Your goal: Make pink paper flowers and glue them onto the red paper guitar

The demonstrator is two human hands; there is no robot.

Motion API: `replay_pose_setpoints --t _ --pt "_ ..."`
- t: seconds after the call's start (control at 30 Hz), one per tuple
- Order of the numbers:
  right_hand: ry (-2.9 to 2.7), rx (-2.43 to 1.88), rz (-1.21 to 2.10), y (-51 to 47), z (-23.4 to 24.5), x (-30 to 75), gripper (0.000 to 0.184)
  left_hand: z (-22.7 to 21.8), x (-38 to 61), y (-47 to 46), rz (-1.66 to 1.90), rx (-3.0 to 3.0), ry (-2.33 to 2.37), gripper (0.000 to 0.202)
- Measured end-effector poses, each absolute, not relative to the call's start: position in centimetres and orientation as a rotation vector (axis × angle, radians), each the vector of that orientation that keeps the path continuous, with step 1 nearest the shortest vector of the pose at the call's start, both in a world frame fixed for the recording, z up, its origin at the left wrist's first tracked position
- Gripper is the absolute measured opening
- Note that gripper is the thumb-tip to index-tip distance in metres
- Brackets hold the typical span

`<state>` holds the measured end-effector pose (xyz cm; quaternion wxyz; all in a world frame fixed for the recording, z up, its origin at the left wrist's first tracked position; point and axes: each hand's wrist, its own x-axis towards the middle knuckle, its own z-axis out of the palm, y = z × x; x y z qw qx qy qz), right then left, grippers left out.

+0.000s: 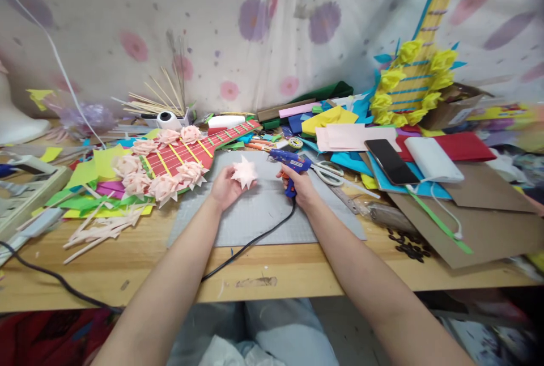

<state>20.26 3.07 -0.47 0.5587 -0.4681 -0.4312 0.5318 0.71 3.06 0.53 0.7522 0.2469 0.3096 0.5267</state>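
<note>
My left hand [227, 187] is closed on a pale pink paper flower [245, 172], its pointed petals facing up. In my right hand [301, 182] is a blue glue gun [290, 160], gripped by its handle with the nozzle pointing left toward the flower; the two are apart. Both hands are above a grey cutting mat [250, 221]. To the left lies a red paper guitar [182, 156] with yellow stripes, edged by several pink paper roses [136, 182]. The glue gun's black cord [255, 240] runs down over the mat to the table's front edge.
Scissors [327, 173] and a metal ruler [343, 199] lie right of the glue gun. Farther right are a phone [391, 161], a white power bank [433, 159] and brown cardboard [471, 230]. A yellow guitar with roses [410, 88] stands behind. Pink paper strips [104, 224] lie left.
</note>
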Motion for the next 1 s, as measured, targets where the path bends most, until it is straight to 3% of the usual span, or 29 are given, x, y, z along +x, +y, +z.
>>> replay_pose_setpoints --t 0.2,1.0 --pt "-1.339 -1.202 1.19 2.0 -0.1 19.4 0.034 0.4 -0.3 2.8 1.165 0.597 0.765 0.035" --pt "-1.509 -1.325 1.126 1.7 -0.1 19.2 0.028 -0.2 0.0 3.1 1.286 0.644 0.782 0.027"
